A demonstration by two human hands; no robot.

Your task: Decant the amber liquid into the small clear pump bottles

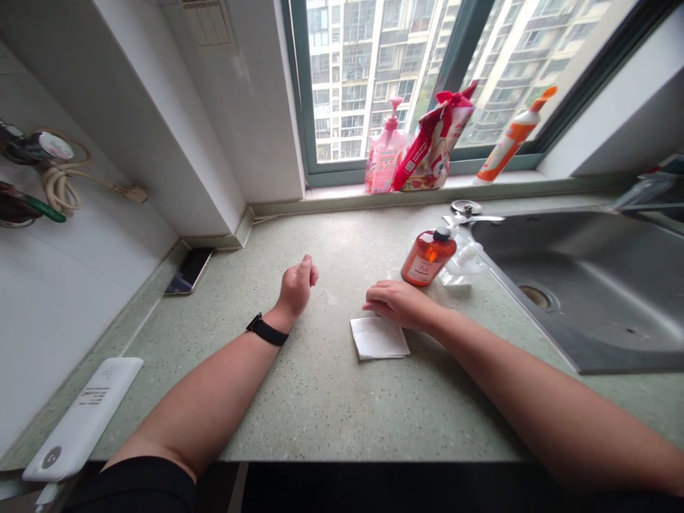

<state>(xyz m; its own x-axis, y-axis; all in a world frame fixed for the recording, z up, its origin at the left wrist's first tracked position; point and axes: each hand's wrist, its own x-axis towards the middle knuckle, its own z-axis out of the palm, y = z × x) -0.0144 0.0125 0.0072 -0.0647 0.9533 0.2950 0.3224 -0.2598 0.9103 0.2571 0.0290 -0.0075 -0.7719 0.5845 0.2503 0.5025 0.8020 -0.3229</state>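
Note:
My left hand [297, 285] rests on the green speckled counter [320, 385], curled into a loose fist with nothing seen in it; a black band circles its wrist. My right hand [398, 303] lies palm down with fingers stretched toward the left, its heel touching the top edge of a folded white paper napkin [378, 338]. An amber pump bottle [427, 256] stands just beyond the right hand, with a clear plastic pump head [464, 262] lying beside it.
A steel sink [582, 285] fills the right side. A pink soap bottle [385, 153], red bag [435, 142] and orange-capped bottle [510, 139] stand on the windowsill. A phone [188, 271] lies by the left wall, a white power bank [85, 417] at the near-left edge.

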